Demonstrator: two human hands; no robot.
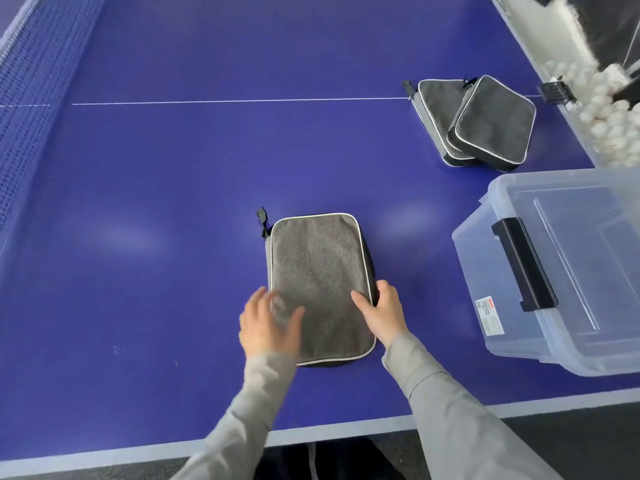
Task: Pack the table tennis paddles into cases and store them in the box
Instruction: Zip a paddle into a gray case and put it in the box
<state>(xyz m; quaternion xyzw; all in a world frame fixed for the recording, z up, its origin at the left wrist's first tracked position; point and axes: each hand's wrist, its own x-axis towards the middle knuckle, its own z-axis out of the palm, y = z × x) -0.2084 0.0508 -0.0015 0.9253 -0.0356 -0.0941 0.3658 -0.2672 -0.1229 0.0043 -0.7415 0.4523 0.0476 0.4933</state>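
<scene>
A grey paddle case with pale piping lies flat on the blue table, its zipper pull at the far left corner. My right hand grips the case's right edge, thumb on top and fingers curled round the side. My left hand is blurred, its fingers spread over the near left corner of the case. Two darker cases lie overlapped at the far right. The clear plastic box with a black latch stands open at the right. No paddle is visible.
The table net runs along the left. A clear bin of white balls sits beyond the table's far right edge. The table's near edge has a pale border, with dark floor below.
</scene>
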